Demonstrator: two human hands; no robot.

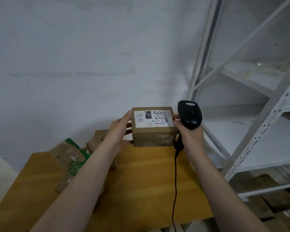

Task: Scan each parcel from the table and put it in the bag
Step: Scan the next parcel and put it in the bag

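Observation:
A small brown cardboard parcel with a white shipping label on top is held up above the wooden table. My left hand grips its left side, thumb on the top edge. My right hand holds a black corded barcode scanner by its handle, right beside the parcel's right edge, its head level with the label. The scanner's black cable hangs down over the table. No bag is in view.
More cardboard parcels lie on the table's left part, one with green print. White metal shelving stands to the right, with boxes on the floor under it. A white wall is behind.

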